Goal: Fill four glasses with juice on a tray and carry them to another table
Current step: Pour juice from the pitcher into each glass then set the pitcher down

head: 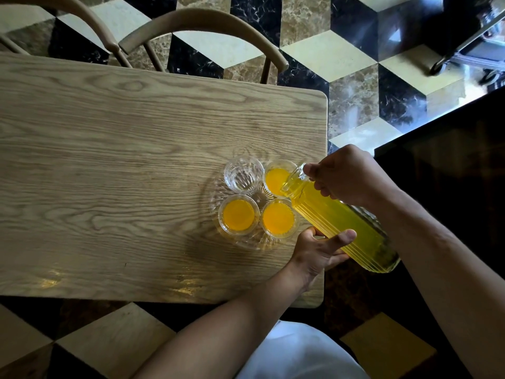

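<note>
A clear glass tray sits near the right end of the wooden table with several glasses on it. Two near glasses hold orange juice. The far left glass is empty. Juice is in the far right glass, and the mouth of a ribbed glass jug of yellow juice tilts over its rim. My right hand grips the jug's handle near the mouth. My left hand holds the jug's body from below, thumb on top.
Two wooden chairs stand at the table's far side. A patterned marble floor lies beyond the right edge. Dark furniture stands to the right, with a wheeled metal frame at the far right.
</note>
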{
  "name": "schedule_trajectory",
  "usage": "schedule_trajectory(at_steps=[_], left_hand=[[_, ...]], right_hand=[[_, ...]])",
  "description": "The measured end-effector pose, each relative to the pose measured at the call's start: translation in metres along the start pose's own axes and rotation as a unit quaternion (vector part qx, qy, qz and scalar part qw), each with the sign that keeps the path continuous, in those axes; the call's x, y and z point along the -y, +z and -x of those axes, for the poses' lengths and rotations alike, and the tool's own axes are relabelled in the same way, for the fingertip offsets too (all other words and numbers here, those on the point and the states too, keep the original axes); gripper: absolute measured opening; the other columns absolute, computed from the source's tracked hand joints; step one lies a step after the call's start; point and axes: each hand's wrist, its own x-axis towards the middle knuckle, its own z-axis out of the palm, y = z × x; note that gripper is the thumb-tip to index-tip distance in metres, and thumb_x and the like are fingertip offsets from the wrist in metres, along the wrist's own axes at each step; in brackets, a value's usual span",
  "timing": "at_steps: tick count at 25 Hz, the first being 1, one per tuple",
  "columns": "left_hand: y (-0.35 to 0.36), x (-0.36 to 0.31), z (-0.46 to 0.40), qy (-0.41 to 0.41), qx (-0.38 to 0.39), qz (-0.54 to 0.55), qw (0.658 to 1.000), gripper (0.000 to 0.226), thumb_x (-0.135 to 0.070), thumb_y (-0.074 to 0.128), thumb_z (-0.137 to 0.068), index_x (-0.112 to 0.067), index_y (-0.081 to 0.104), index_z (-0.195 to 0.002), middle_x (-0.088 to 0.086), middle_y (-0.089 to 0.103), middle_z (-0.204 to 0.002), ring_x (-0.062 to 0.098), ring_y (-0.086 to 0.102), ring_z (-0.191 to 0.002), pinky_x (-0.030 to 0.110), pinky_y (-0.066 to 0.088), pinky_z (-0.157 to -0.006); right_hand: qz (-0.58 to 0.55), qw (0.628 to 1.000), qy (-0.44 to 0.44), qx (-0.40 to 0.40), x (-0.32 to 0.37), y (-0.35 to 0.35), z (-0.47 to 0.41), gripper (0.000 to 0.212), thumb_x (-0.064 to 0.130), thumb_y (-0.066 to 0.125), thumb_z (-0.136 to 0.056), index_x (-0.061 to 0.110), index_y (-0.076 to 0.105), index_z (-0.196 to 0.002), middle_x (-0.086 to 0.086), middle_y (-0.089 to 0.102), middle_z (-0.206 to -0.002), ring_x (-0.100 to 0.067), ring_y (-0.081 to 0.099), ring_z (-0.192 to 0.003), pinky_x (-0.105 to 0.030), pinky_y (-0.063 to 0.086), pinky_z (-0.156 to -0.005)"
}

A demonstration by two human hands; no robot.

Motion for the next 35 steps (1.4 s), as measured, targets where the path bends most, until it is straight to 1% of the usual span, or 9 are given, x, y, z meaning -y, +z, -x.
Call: schedule_trajectory(at_steps=[5, 9, 11, 14, 17, 21, 27, 30, 35], left_hand=[[-0.005, 0.003, 0.0, 0.004, -0.006, -0.017, 1.0, 0.046, -0.018, 0.091, -0.082, -0.01, 0.058, -0.113, 0.005, 0.069, -0.097, 0.029, 0.071, -0.102, 0.053, 0.062, -0.1], [-0.006, 0.004, 0.001, 0.009, -0.017, -0.035, 0.999, 0.036, -0.014, 0.089, -0.086, -0.014, 0.058, -0.105, -0.011, 0.074, -0.076, 0.014, 0.076, -0.086, 0.041, 0.067, -0.088], [-0.004, 0.005, 0.003, 0.011, -0.022, -0.052, 0.998, 0.037, -0.016, 0.09, -0.085, -0.014, 0.058, -0.105, -0.016, 0.074, -0.069, 0.006, 0.076, -0.078, 0.037, 0.067, -0.083], [0.001, 0.006, 0.008, 0.034, -0.024, -0.057, 0.998, 0.048, -0.024, 0.095, -0.077, -0.013, 0.059, -0.107, -0.015, 0.075, -0.072, 0.009, 0.078, -0.082, 0.043, 0.067, -0.089], [0.004, 0.003, 0.013, 0.057, -0.045, -0.065, 0.995, 0.071, -0.039, 0.099, -0.057, -0.012, 0.062, -0.11, -0.003, 0.077, -0.09, 0.028, 0.079, -0.103, 0.055, 0.062, -0.099], [0.005, -0.002, 0.02, 0.076, -0.064, -0.075, 0.992, 0.078, -0.048, 0.099, -0.047, -0.016, 0.05, -0.099, 0.01, 0.06, -0.098, 0.028, 0.066, -0.097, 0.065, 0.056, -0.104], [-0.003, -0.011, 0.024, 0.099, -0.098, -0.047, 0.989, 0.108, -0.069, 0.101, -0.027, -0.014, 0.049, -0.103, 0.006, 0.055, -0.097, 0.023, 0.062, -0.096, 0.063, 0.057, -0.103], [-0.008, -0.015, 0.025, 0.112, -0.112, -0.032, 0.987, 0.107, -0.072, 0.1, -0.022, -0.017, 0.046, -0.097, 0.0, 0.051, -0.086, 0.02, 0.058, -0.091, 0.065, 0.058, -0.101], [-0.011, -0.02, 0.027, 0.114, -0.109, 0.002, 0.987, 0.082, -0.051, 0.096, -0.04, -0.017, 0.044, -0.094, 0.004, 0.051, -0.088, 0.022, 0.06, -0.091, 0.066, 0.059, -0.097]], right_hand=[[-0.007, 1.0, 0.007, -0.003, 0.001, -0.001, 0.005, 0.043, 0.043, 0.062, -0.096, 0.011, 0.073, -0.068, -0.002, 0.072, -0.064, -0.016, 0.065, -0.057, -0.022, 0.05, -0.055], [-0.013, 1.0, 0.012, -0.008, 0.003, -0.003, 0.009, 0.042, 0.039, 0.065, -0.097, 0.016, 0.068, -0.062, 0.002, 0.07, -0.059, -0.011, 0.065, -0.054, -0.023, 0.053, -0.057], [-0.039, 0.999, 0.032, -0.017, 0.003, -0.004, 0.013, 0.043, 0.038, 0.068, -0.096, 0.016, 0.069, -0.06, 0.005, 0.068, -0.05, -0.001, 0.062, -0.044, -0.019, 0.052, -0.049], [-0.076, 0.996, 0.043, -0.029, 0.002, -0.007, 0.021, 0.043, 0.04, 0.069, -0.095, 0.016, 0.071, -0.06, 0.007, 0.064, -0.043, 0.002, 0.056, -0.036, -0.013, 0.042, -0.038], [-0.098, 0.994, 0.033, -0.031, 0.004, -0.012, 0.03, 0.043, 0.039, 0.07, -0.095, 0.015, 0.07, -0.06, 0.005, 0.065, -0.045, -0.002, 0.057, -0.039, -0.014, 0.045, -0.042], [-0.09, 0.995, 0.014, -0.028, 0.014, -0.013, 0.032, 0.044, 0.042, 0.07, -0.094, 0.012, 0.072, -0.061, -0.004, 0.072, -0.058, -0.015, 0.064, -0.052, -0.028, 0.053, -0.059], [-0.087, 0.996, -0.029, -0.019, 0.029, -0.007, 0.025, 0.043, 0.04, 0.072, -0.093, 0.014, 0.072, -0.059, 0.005, 0.067, -0.047, 0.0, 0.056, -0.038, -0.013, 0.045, -0.041], [-0.068, 0.997, -0.046, -0.011, 0.039, -0.002, 0.02, 0.041, 0.04, 0.072, -0.093, 0.017, 0.072, -0.059, 0.007, 0.067, -0.048, 0.001, 0.058, -0.039, -0.014, 0.045, -0.042], [-0.063, 0.996, -0.061, 0.002, 0.053, 0.005, 0.012, 0.037, 0.038, 0.072, -0.094, 0.012, 0.076, -0.068, -0.006, 0.074, -0.061, -0.011, 0.066, -0.051, -0.029, 0.056, -0.06]])
